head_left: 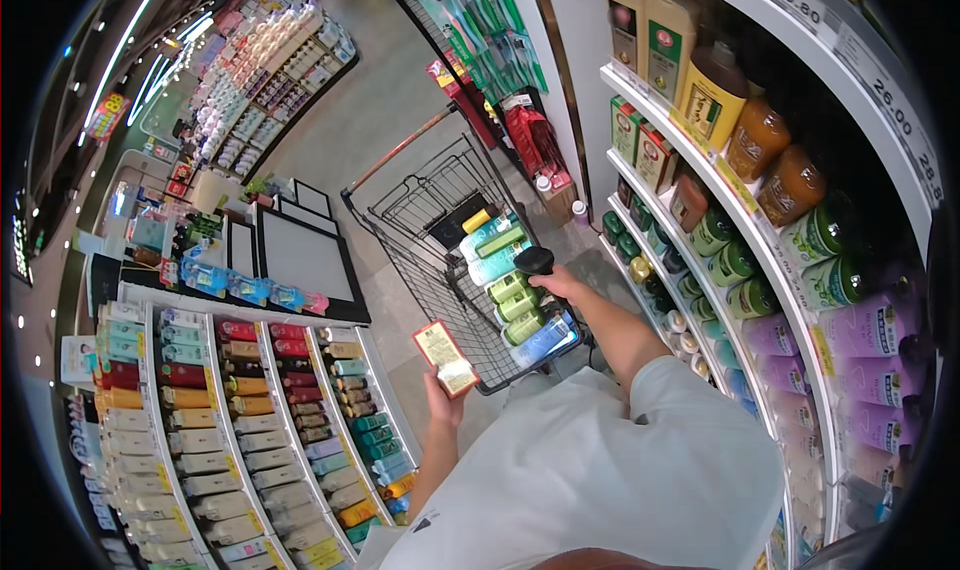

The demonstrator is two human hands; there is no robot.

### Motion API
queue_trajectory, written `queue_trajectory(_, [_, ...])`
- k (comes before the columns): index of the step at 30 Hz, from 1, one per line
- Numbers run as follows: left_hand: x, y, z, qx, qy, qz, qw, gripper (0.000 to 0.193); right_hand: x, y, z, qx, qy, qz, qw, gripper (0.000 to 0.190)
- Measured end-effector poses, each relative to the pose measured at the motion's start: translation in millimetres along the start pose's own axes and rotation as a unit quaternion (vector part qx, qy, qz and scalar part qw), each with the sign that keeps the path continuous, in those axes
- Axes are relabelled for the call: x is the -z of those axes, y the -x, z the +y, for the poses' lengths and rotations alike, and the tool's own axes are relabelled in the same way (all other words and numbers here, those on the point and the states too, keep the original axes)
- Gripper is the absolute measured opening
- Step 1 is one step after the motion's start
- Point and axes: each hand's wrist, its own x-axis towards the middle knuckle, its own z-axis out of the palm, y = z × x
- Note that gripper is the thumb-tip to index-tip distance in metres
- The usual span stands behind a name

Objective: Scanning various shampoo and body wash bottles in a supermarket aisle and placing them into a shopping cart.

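My left hand (448,405) holds a cream-coloured carton with red edges (445,358) by its lower end, beside the cart; its near panel bears small writing. My right hand (561,285) grips a dark, rounded object (533,260) over the cart's right side; I cannot tell exactly what it is. Below lies a wire shopping cart (420,259). Along its right side rest several green bottles (516,304), pale blue bottles (491,244), a blue package (541,342) and a yellow item with a dark end (478,219).
Curved shelves of shampoo-like bottles (784,345) rise close on my right. Toiletry shelves (247,435) stand at left, below a counter with framed white panels (304,259). Toothbrush packs (480,30) hang ahead. Grey tiled floor (322,112) runs beyond the cart.
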Motion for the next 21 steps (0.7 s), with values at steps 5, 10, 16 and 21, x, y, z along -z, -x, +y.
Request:
queue_trajectory(5, [-1,1,3,-0.011,0.064,-0.053,0.996,0.063,-10,-49,8,0.037,0.020,-0.005,0.999,0.055])
queue_trajectory(10, [22,-18,8,-0.009,0.075,-0.041,0.996,0.061,-41,-41,-8,0.003,-0.138,-0.099,0.985,0.050])
queue_trajectory(16, [43,-39,43,-0.009,0.111,-0.038,0.993,0.059,-69,-26,-58,-0.014,-0.176,-0.114,0.978,0.037])
queue_trajectory(21, [4,-52,114,-0.018,0.125,-0.098,0.987,0.066,-60,-51,-66,-0.017,-0.196,-0.108,0.975,0.015])
